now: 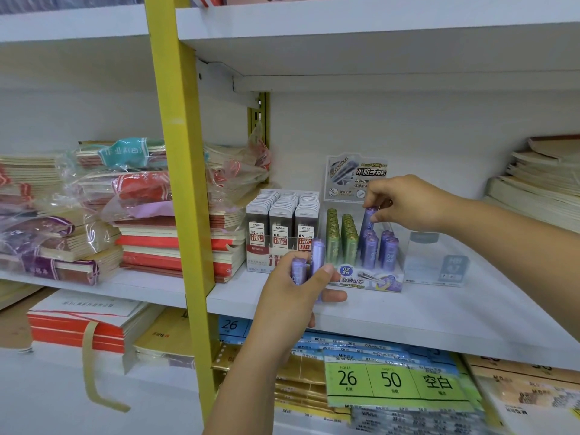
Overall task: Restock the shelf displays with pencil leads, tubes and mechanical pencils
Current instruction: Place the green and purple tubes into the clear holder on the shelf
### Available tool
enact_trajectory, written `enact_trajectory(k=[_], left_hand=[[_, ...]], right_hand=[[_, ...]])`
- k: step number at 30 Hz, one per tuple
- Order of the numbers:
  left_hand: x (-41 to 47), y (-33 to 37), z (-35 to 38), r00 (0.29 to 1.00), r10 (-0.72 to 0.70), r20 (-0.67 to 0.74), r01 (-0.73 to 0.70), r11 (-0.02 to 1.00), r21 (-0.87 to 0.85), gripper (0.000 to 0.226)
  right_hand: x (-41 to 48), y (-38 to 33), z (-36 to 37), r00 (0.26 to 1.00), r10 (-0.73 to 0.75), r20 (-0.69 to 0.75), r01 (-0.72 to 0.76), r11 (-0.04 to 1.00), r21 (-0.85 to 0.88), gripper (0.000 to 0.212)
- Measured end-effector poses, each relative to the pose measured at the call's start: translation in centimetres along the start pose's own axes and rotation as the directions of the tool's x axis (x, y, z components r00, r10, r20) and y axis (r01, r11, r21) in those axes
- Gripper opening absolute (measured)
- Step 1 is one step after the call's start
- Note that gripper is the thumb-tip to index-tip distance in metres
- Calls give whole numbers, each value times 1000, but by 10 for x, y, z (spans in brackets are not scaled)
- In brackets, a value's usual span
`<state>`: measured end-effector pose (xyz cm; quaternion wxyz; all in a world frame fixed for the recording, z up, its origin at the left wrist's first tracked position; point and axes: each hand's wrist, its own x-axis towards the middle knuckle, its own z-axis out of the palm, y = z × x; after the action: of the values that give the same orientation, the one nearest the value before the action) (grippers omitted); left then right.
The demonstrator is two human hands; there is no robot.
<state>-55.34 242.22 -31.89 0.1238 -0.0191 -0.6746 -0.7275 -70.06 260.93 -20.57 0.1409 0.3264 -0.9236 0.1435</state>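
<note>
Left hand (295, 293) fingers curl round two purple tubes (317, 257), held just before the white shelf (423, 318). Right hand (408, 204) fingertips pinch the cap of a third purple tube (367, 219), which stands tilted at the back of the display tray (370, 281) beside the green tubes (340, 237). Bare shelf lies in front. Lead boxes (282, 221) crowd the tray's left and a clear box (436, 259) its right. A yellow upright (179, 152) and notebook stacks (175, 246) stand further left.
</note>
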Motion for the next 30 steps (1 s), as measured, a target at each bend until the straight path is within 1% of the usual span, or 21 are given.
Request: enact_trajectory(k=[8, 13, 20, 25, 27, 30], left_hand=[[-1, 0, -1, 1000, -3, -2, 3, 1000, -3, 9], [-1, 1, 0, 1000, -4, -3, 4, 1000, -2, 10], [-1, 0, 0, 1000, -10, -6, 10, 1000, 2, 13], [0, 0, 0, 1000, -6, -4, 6, 1000, 8, 13], [0, -1, 0, 1000, -7, -2, 7, 1000, 9, 14], [1, -1, 1, 1000, -12, -3, 12, 1000, 14, 15]], right_hand=[[-1, -4, -5, 999, -11, 32, 11, 1000, 6, 30], [-1, -5, -1, 1000, -9, 14, 9, 1000, 11, 22], [-2, -5, -1, 1000, -7, 11, 7, 1000, -14, 21], [-4, -6, -3, 1000, 16, 13, -17, 994, 106, 24], [-3, -7, -4, 1000, 22, 19, -25, 993, 114, 23], [-2, -9, -6, 999, 26, 47, -29, 997, 76, 23]])
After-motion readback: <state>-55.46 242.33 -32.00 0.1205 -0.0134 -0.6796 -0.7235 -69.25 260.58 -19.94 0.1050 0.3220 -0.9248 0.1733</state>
